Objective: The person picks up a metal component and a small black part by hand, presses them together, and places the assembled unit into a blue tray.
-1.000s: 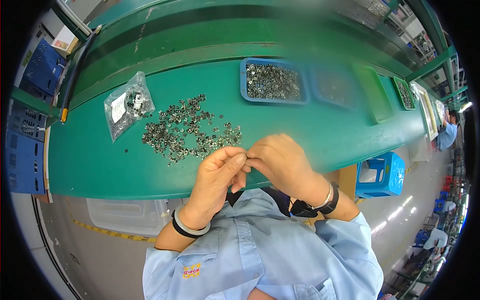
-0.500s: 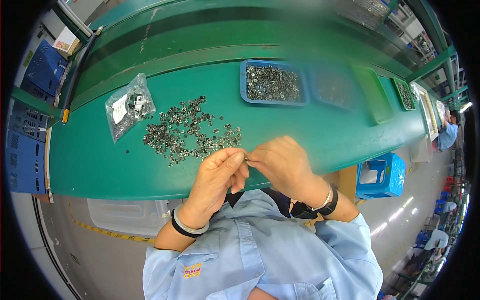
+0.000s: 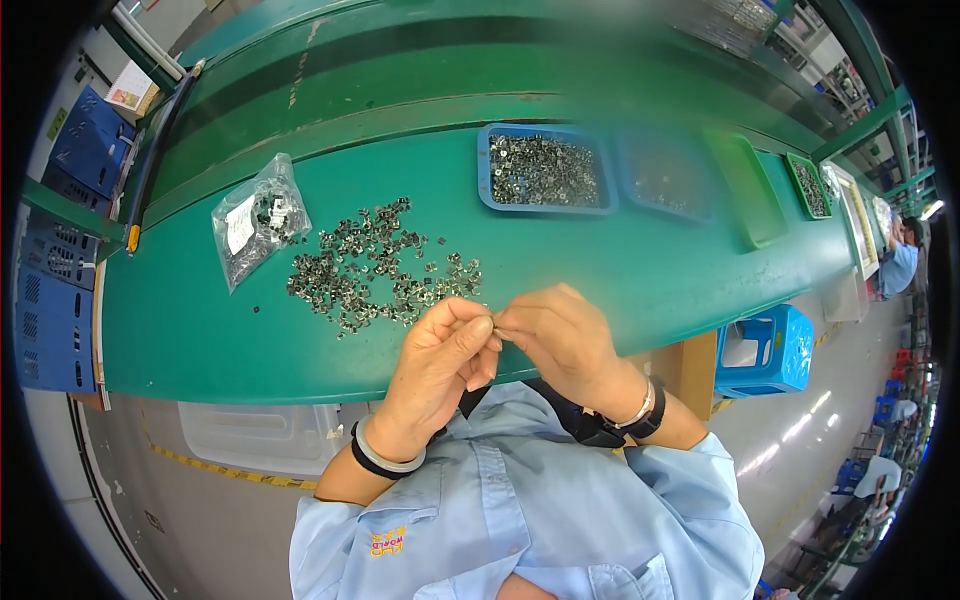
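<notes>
My left hand (image 3: 440, 362) and my right hand (image 3: 562, 338) meet fingertip to fingertip over the table's near edge. Both are closed in a pinch on something tiny between them; the fingers mostly cover it, so its kind cannot be made out. Just beyond my left hand, a loose pile of small metal parts (image 3: 365, 262) is spread over the green tabletop (image 3: 230, 345). Left of the pile lies a clear plastic bag (image 3: 258, 222) with a white label and more small dark parts inside.
A blue tray (image 3: 545, 170) full of small metal pieces stands at the back. Right of it are a blurred blue tray (image 3: 665, 180), a green tray (image 3: 748, 190) and a smaller green tray (image 3: 808, 187) of parts. A blue stool (image 3: 765, 350) stands on the floor, right. Someone in blue (image 3: 898, 265) sits far right.
Both hands have drawn slightly closer to me, fingertips still together. My right hand has turned a little, and the small item shows less between the fingers. The pile looks the same.
</notes>
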Demonstrator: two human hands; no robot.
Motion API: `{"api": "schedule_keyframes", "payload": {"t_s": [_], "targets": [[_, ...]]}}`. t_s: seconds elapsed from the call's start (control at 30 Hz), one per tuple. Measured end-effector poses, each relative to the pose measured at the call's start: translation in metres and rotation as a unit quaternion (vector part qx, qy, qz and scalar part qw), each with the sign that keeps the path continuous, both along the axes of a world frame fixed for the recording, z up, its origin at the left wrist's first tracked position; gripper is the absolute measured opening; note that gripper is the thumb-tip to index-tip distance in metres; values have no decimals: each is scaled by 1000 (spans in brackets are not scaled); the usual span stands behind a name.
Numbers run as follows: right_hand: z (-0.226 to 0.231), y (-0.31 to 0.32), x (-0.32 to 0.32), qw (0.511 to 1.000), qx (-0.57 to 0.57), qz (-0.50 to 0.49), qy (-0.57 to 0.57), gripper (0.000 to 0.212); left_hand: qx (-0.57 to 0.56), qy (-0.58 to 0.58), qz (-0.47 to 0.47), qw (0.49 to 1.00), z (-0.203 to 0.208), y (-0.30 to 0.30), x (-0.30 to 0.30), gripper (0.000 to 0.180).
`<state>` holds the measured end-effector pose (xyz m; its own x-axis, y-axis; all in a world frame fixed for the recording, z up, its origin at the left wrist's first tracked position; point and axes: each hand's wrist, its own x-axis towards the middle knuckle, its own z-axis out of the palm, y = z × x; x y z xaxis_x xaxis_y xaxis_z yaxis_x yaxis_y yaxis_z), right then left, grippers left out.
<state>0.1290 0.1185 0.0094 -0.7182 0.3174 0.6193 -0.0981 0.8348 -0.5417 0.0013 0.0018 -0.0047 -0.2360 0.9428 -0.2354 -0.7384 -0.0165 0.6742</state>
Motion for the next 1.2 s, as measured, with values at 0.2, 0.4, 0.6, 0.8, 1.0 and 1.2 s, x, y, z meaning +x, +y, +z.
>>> {"api": "schedule_keyframes", "payload": {"t_s": [0.2,0.4,0.6,0.8,1.0,1.2], "targets": [[-9,-4,1,998,-65,0,26,22,27,-47,-4,999,-7,1,4,12],[4,-1,3,1000,10,-17,-11,21,-5,74,19,997,2,1,5,11],[6,0,2,1000,-12,-11,-2,19,6,123,46,991,11,-1,5,11],[-7,-2,-3,992,-113,25,39,17,40,-120,-30,991,5,-3,1,13],[-9,-2,-5,989,-141,36,38,15,45,-128,-41,990,4,-2,0,12],[-9,-1,-5,992,-112,40,45,16,28,-81,-27,996,9,-5,1,12]]}}
